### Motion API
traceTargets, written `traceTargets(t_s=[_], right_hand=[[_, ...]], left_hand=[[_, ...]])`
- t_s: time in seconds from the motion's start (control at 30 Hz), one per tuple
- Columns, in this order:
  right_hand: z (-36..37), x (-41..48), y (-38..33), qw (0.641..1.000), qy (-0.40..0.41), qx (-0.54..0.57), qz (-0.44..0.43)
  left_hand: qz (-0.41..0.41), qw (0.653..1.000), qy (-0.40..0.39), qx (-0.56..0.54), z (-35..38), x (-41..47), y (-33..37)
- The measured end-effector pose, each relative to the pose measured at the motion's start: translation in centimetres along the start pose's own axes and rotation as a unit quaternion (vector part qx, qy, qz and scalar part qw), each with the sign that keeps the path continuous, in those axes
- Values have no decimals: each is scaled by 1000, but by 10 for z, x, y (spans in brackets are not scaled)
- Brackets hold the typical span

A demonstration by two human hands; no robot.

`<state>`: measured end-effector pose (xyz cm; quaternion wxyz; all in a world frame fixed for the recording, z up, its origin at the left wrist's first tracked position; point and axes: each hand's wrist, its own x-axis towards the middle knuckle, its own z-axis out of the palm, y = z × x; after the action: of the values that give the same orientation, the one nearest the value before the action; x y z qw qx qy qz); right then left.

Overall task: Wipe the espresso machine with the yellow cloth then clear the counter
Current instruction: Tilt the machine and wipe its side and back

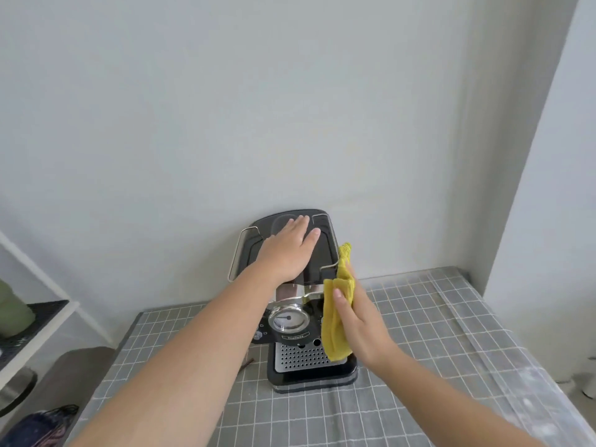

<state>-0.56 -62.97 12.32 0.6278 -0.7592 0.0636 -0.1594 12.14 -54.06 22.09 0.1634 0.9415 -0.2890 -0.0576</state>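
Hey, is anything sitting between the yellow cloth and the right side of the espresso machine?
Nothing visible. The right hand presses the yellow cloth flat against the right side of the espresso machine, apparently touching it directly. The left hand rests flat on the machine's top, clear of the cloth.

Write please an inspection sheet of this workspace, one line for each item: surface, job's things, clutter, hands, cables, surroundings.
Surface: counter covered with a grey grid-pattern cloth.
Job's things: espresso machine upright against the wall; yellow cloth pressed to its right side.
Clutter: a small dark thin object on the counter left of the machine base; too small to identify.
Hands: left hand flat on the machine top; right hand holds the yellow cloth.
Cables: nothing seen.
Surroundings: plain wall; white shelf at left with a green object.
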Motion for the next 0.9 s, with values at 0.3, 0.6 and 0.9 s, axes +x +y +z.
traceTargets(t_s=[0.3, 0.6, 0.9], right_hand=[[16, -6, 17, 986, 62, -98, -121], [6, 23, 22, 988, 30, 152, -10], [0, 48, 55, 972, -41, 199, 122]], left_hand=[[16, 998, -60, 4, 10, 50, 23], [29, 996, -31, 77, 27, 71, 27], [16, 999, -26, 23, 35, 86, 12]])
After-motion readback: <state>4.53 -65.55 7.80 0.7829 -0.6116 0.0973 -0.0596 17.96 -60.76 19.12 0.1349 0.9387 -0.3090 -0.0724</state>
